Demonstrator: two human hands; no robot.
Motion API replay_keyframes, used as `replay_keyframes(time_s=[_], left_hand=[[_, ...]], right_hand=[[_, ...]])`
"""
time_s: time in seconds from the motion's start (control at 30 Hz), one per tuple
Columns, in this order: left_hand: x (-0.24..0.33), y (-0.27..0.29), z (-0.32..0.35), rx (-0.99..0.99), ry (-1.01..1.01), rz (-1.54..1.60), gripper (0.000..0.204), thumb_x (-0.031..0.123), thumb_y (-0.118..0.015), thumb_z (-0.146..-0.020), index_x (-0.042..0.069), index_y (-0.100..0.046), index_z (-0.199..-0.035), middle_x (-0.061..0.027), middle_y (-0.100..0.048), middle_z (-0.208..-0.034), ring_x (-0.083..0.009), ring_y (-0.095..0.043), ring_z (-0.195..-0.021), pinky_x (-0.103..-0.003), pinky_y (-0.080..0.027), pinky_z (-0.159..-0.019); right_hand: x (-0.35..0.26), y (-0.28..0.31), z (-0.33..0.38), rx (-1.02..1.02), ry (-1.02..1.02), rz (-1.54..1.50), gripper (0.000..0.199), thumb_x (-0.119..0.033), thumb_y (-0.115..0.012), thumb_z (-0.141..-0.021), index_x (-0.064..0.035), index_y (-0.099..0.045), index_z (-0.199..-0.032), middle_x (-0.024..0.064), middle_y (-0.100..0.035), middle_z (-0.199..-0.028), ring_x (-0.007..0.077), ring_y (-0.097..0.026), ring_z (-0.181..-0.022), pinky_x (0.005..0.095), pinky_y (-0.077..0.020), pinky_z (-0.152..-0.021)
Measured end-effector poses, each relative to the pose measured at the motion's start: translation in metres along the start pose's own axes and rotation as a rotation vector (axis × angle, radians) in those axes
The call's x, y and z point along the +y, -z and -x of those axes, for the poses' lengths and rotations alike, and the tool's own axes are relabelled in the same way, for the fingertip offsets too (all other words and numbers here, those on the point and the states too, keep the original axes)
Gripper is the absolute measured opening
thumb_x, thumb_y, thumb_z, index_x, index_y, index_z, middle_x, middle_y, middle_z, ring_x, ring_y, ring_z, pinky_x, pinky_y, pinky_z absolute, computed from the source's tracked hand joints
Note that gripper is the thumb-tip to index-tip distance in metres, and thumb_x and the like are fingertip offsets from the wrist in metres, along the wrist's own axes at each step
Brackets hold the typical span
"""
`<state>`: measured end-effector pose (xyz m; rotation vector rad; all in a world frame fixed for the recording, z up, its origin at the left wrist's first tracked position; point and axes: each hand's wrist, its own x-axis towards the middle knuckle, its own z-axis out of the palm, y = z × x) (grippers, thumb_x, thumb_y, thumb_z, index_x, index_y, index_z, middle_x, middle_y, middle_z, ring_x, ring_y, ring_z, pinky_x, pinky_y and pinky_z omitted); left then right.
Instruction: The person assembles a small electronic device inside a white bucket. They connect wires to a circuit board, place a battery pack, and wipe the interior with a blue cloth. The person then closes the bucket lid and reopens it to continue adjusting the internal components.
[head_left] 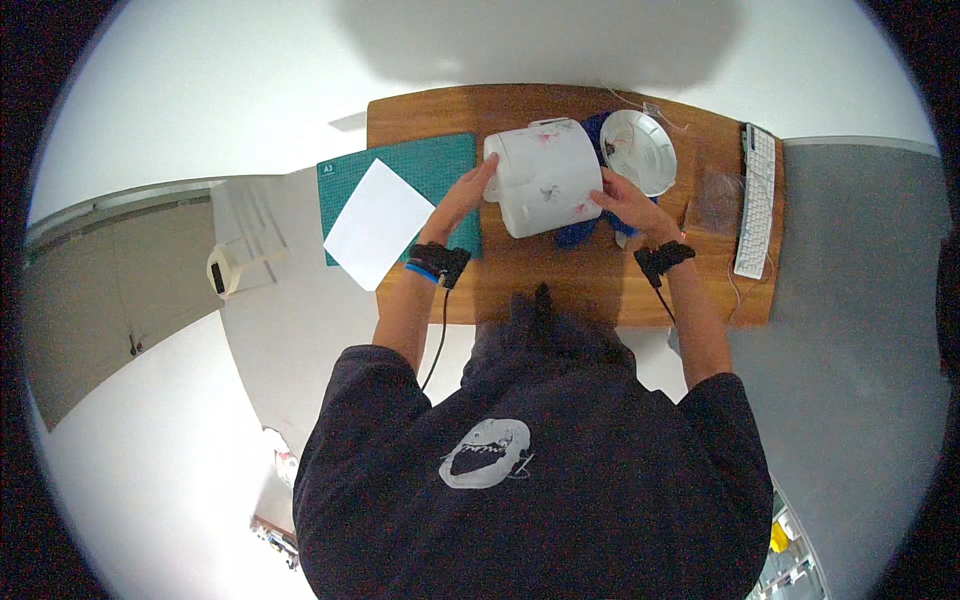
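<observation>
Between my two hands a white, drum-shaped container lies tipped on its side over the wooden table. It has pale grey and red flower-like markings, and rounded parts jut from its left end. My left hand grips that left end, thumb along the edge. At the right end, the fingers of my right hand hold the rim. Just beyond that hand is a round white dish-like piece with a raised rim, a dark bit inside it. Dark blue cloth shows under and beside the container.
A white sheet of paper overlaps a green cutting mat on the left. Toward the right edge of the wooden table stand a clear flat piece and a white keyboard. Thin cables trail nearby, and wrist straps have cords.
</observation>
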<state>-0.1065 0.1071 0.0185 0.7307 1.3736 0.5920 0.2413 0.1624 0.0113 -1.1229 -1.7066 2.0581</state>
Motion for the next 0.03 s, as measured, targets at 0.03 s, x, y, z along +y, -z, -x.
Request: replay_keyframes(time_s=[0.03], left_hand=[[0.0110,-0.0084,0.0159,-0.049,-0.002,0.034,0.095,0.072,-0.055,-0.092,0.006,-0.035,-0.158,-0.0159,-0.044,-0.156,-0.0247,-0.034,-0.148,-0.045,-0.032,-0.116]], right_hand=[[0.0084,0.0046,0.0010,-0.018,-0.025,0.025,0.049,-0.020,-0.061,-0.103,-0.0063,-0.044,-0.147,0.0098,-0.058,-0.138,0.0187,-0.053,-0.126,0.0373,-0.0400,-0.112]])
